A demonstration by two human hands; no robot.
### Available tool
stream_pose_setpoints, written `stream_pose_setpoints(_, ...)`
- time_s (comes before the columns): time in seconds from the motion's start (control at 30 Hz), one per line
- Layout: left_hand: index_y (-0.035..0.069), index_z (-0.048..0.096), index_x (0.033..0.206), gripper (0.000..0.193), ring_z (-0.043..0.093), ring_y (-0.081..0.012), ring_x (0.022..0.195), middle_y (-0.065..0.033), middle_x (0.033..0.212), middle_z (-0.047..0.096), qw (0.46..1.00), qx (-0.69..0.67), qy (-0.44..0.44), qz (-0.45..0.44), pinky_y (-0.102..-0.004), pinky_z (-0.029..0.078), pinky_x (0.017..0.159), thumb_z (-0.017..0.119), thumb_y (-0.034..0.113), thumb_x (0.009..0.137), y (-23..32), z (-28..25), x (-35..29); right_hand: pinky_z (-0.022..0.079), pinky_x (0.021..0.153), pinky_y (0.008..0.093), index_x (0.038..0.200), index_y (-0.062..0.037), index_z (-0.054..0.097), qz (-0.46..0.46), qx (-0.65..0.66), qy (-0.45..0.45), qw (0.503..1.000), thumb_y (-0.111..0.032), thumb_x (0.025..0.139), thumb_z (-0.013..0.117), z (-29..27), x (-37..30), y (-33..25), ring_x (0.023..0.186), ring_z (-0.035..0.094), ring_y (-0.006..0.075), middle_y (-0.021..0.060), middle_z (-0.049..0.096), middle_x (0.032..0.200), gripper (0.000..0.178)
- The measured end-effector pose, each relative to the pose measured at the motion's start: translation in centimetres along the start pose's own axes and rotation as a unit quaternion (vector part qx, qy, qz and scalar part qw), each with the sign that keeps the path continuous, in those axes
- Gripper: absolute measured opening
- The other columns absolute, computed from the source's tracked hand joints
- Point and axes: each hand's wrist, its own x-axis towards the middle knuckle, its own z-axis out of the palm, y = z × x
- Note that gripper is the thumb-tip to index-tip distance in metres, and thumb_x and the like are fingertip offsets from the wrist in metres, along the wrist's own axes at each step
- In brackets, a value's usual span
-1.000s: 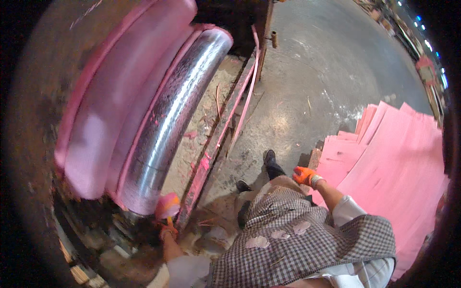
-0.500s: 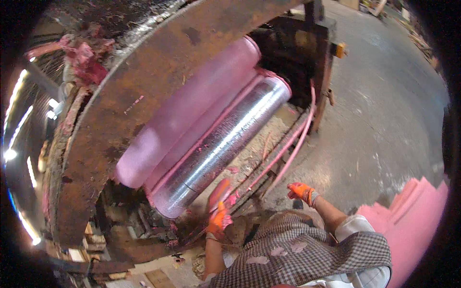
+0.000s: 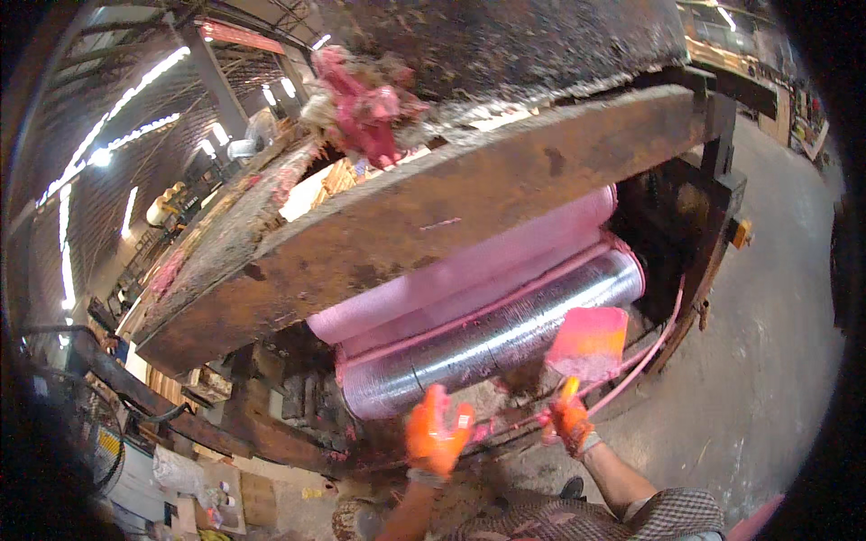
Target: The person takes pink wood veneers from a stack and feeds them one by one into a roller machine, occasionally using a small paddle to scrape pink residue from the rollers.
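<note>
My right hand (image 3: 570,424), in an orange glove, is closed around the yellow handle of a pink-coated scoop (image 3: 586,344). The scoop's broad, squarish head is raised in front of the right end of a shiny metal roller (image 3: 505,347). My left hand (image 3: 438,433), also gloved in orange, is held up by the roller's left part with its fingers apart and nothing in it. Whether it touches the roller I cannot tell. Behind the metal roller lies a second roller (image 3: 478,261) coated in pink.
A rusty curved beam (image 3: 433,221) crosses above the rollers. Pink-stained lumps (image 3: 365,104) hang over its far side. A pink hose or rod (image 3: 654,352) runs along the machine's right front edge. Concrete floor (image 3: 767,298) lies to the right, and boxes and boards (image 3: 225,496) at lower left.
The view has swung up and left, bringing in more of the machine and hall. My right hand now grips the raised scoop, which was not visible in it before. My left hand's fingers have spread.
</note>
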Motion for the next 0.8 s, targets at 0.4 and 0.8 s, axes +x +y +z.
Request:
stream_pose_setpoints(0.4, -0.003, 0.056, 0.137, 0.048, 0.068, -0.0251, 0.107, -0.0168, 0.131, 0.063, 0.889, -0.031, 0.221, 0.399, -0.0361, 0.052, 0.095, 0.067, 0.008, 0.091, 13.2, -20.8, 25.4, 0.045, 0.046, 0.0319, 0.102, -0.014, 0.05, -0.049, -0.201, -0.005, 0.978, -0.024, 0.095, 0.064, 6.9, 0.3, -4.2, 0.056, 0.052, 0.014, -0.0002, 0.051, 0.071, 0.018)
stream_pose_setpoints(0.8, 0.005, 0.065, 0.111, 0.038, 0.064, -0.0283, 0.089, -0.009, 0.093, 0.065, 0.612, 0.508, 0.054, 0.604, -0.0393, 0.051, 0.083, 0.067, 0.023, 0.078, 22.2, -13.5, 39.1, 0.048, 0.048, 0.028, 0.112, -0.0115, 0.052, -0.086, -0.307, -0.137, 0.938, -0.026, 0.098, 0.063, 5.0, 8.6, -8.7, 0.058, 0.052, 0.0095, -0.0011, 0.054, 0.078, 0.023)
